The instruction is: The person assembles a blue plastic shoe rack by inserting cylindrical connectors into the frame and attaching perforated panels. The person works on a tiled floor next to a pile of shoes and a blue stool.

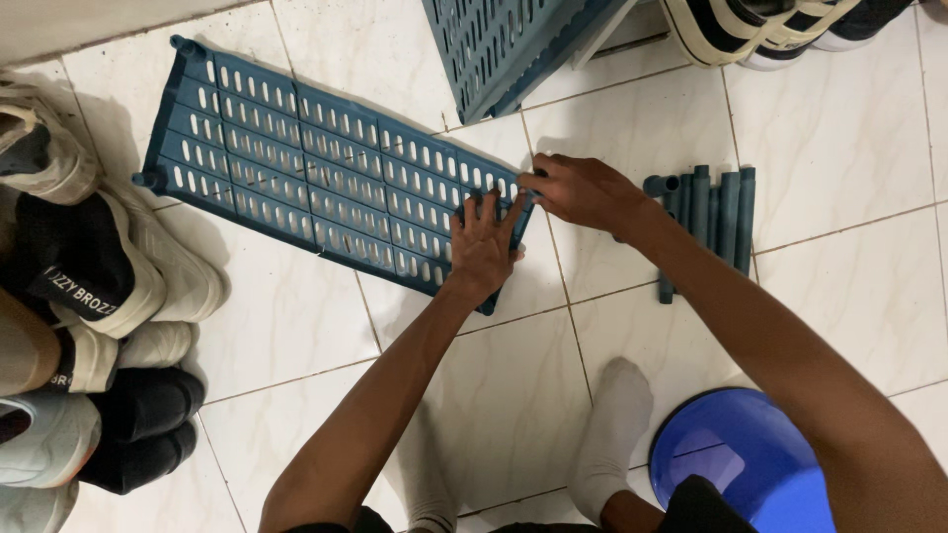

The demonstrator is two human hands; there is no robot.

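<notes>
A long dark blue slotted plastic shelf panel (316,168) lies flat on the white tiled floor. My left hand (482,247) presses flat on its near right end, fingers spread. My right hand (583,192) grips the panel's right corner with fingers curled on the edge. A bundle of several dark blue plastic tubes (711,212) lies on the floor just right of my right wrist.
A second slotted blue panel (504,44) leans at the top. Several shoes (94,276) crowd the left edge, and striped shoes (760,30) sit top right. A blue round stool (746,454) and my white-socked foot (612,424) are at the bottom.
</notes>
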